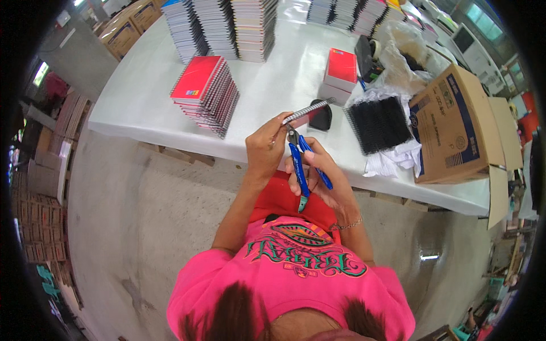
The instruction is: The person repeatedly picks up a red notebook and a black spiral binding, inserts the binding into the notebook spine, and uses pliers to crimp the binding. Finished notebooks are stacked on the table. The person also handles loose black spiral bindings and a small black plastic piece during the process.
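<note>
Spiral-bound notebook: pinched at its wire end in left hand, above white table edge. Right hand grips blue-handled cutters, tips at the coil. Step: trimming wire end; next likely calls for a firm squeeze.

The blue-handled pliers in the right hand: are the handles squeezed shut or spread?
Spread. The two blue handles of the pliers diverge downward in the right hand, while the tip meets the spiral notebook held by the left hand.

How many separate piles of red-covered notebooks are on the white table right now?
2. A tall slanted stack of red-covered spiral notebooks sits at the table's left near edge; a shorter red-topped pile sits mid-table, beyond the hands. Grey-edged stacks further back may hide more.
</note>
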Motion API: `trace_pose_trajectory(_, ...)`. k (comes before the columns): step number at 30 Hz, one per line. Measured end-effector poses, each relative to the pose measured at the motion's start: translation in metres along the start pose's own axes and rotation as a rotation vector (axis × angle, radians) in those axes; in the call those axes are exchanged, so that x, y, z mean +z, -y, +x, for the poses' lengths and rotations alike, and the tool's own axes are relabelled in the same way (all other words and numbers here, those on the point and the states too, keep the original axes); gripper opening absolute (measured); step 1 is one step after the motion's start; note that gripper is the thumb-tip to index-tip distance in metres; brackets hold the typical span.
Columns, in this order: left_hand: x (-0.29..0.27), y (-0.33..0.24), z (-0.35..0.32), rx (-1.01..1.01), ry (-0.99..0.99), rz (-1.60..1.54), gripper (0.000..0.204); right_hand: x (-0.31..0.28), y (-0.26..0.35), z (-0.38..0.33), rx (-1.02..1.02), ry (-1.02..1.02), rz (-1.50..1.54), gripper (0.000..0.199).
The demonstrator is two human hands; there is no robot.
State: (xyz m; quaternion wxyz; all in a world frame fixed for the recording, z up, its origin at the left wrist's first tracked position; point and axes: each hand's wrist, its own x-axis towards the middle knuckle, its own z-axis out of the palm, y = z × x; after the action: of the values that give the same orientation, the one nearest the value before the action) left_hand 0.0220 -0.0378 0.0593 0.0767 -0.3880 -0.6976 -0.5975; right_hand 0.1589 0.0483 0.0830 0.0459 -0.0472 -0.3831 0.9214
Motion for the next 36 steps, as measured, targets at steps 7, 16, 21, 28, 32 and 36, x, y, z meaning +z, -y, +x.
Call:
trace_pose_trajectory(7, -0.058, -0.011, 0.039, -0.312, -0.189, -0.048, 0.026, -0.077, -0.007, 0.001, -0.492, -0.542, -1.361, 0.053)
trace_pose_trajectory(16, -0.193, 0.035, 0.17, -0.119, -0.168, -0.169, 0.036, -0.15, -0.035, 0.017, -0.542, -1.064, -1.881, 0.049)
trace_pose_trajectory(21, -0.215, 0.041, 0.227, -0.081, 0.094, 0.061, 0.039, -0.148, -0.036, 0.019, -0.552, -1.069, -1.844, 0.044)
trace_pose_trajectory(28, -0.165, 0.108, 0.271, 0.122, 0.447, 0.27, 0.041, -0.148, -0.038, 0.016, -0.542, -1.074, -1.952, 0.043)
trace_pose_trajectory(32, -0.134, 0.127, 0.254, 0.068, 0.61, 0.444, 0.044, -0.145, -0.037, 0.015, -0.507, -1.074, -1.947, 0.043)
trace_pose_trajectory(36, -0.124, 0.128, 0.24, 0.129, 0.648, 0.49, 0.041, -0.147, -0.038, 0.016, -0.505, -1.078, -1.95, 0.041)
